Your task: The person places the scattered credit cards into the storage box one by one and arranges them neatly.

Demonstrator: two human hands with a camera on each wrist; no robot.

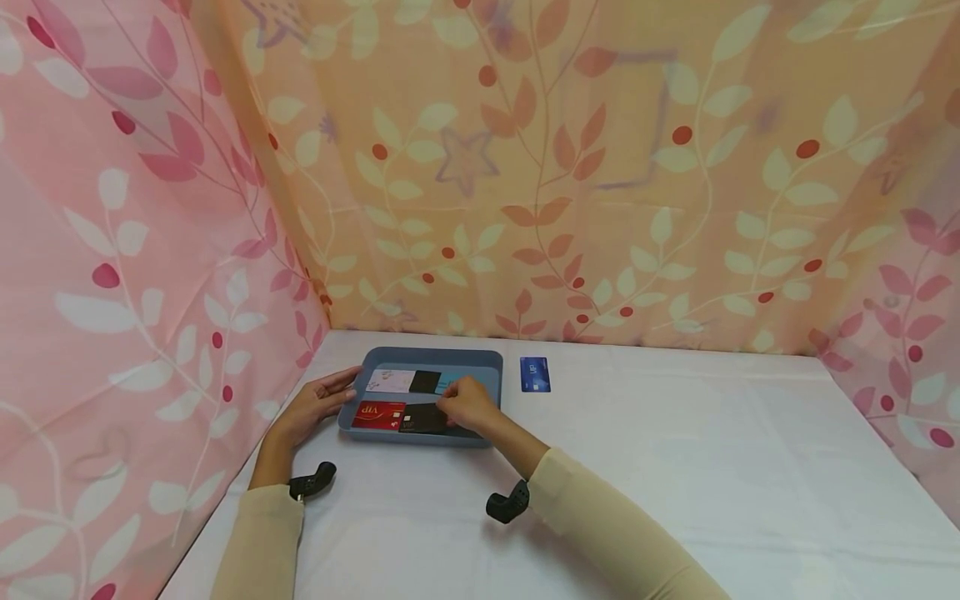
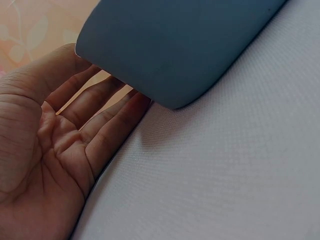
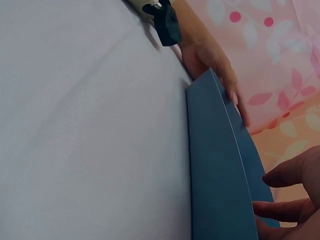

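Observation:
A blue-grey tray (image 1: 420, 440) lies on the white cloth. In it are a red VIP card (image 1: 378, 415), a black card (image 1: 422, 418), a pale card (image 1: 388, 381), a smaller-looking black card (image 1: 425, 382) and a partly covered light blue card (image 1: 447, 380). My left hand (image 1: 315, 407) rests against the tray's left end, its fingers touching the wall. My right hand (image 1: 474, 405) is over the tray's right part, fingertips at the black card's right end. In the right wrist view, the right hand's fingers (image 3: 285, 172) are bent and apart, with no card visible between them.
A blue card (image 1: 536, 375) lies on the white tablecloth (image 1: 675, 442) to the right of the tray. Leaf-patterned curtains (image 1: 540, 167) stand behind and at both sides. Each wrist carries a black camera mount (image 1: 508, 502).

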